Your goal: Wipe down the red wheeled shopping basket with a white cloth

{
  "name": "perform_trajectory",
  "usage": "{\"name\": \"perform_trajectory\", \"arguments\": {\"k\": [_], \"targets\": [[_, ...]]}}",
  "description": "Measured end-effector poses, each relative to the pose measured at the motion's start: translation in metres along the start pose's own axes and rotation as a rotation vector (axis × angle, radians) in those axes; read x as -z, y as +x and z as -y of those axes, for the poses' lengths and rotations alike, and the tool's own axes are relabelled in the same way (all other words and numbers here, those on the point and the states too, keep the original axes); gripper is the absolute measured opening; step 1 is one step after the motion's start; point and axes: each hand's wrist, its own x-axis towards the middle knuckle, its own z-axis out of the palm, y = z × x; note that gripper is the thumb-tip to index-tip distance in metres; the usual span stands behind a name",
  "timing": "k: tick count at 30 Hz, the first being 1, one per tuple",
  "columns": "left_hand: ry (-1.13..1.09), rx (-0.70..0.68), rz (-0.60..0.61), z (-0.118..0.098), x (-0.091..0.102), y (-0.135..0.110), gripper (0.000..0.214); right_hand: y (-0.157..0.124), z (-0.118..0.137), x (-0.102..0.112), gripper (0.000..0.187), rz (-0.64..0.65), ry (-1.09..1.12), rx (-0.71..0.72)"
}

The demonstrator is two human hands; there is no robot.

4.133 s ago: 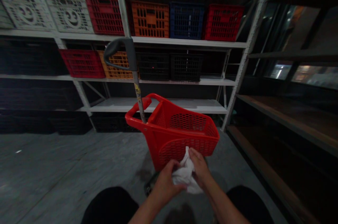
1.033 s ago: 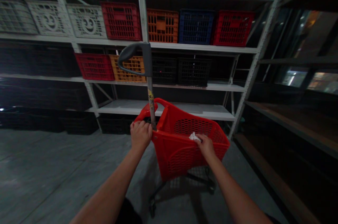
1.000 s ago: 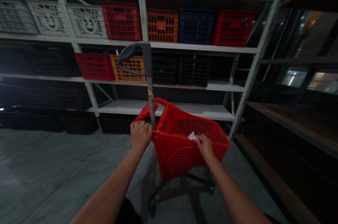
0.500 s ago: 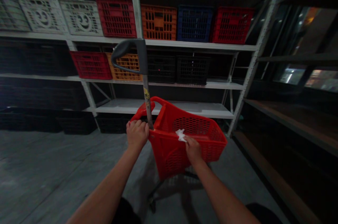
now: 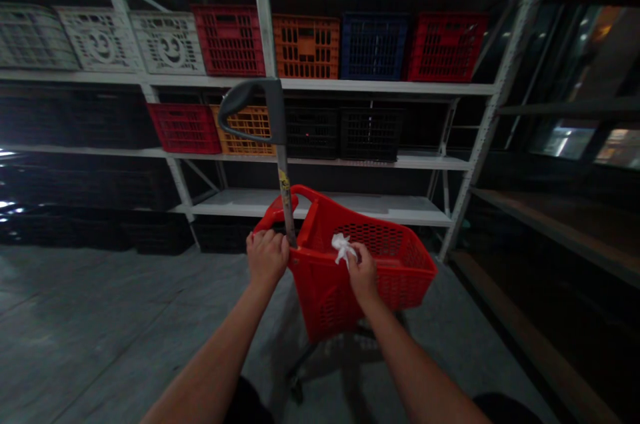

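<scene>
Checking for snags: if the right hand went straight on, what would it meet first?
Beyond the crumpled white cloth pinched in the right hand, it would probably meet the meshed far wall of the red basket, though depth is hard to judge here.

The right hand hides part of the white cloth.

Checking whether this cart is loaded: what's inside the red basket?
The right hand holds a white cloth just above the opening of the red plastic basket. Inside, the far mesh wall shows; the near wall hides the floor, so whatever lies there cannot be seen.
</scene>
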Motion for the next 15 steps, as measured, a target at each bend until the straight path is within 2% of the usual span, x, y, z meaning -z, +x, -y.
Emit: {"name": "perform_trajectory", "arguments": {"k": [3,9,15], "targets": [[-0.011,-0.004,0.005,0.000,0.000,0.000,0.026,0.007,0.000,0.008,0.018,-0.019,-0.091,0.015],[0.023,-0.002,-0.011,0.000,0.001,0.000,0.026,0.002,-0.003,-0.017,0.029,0.192,-0.029,0.115],[-0.011,0.015,0.000,0.000,0.001,-0.001,0.026,-0.004,0.004,-0.018,0.012,0.128,0.018,0.027]]}}
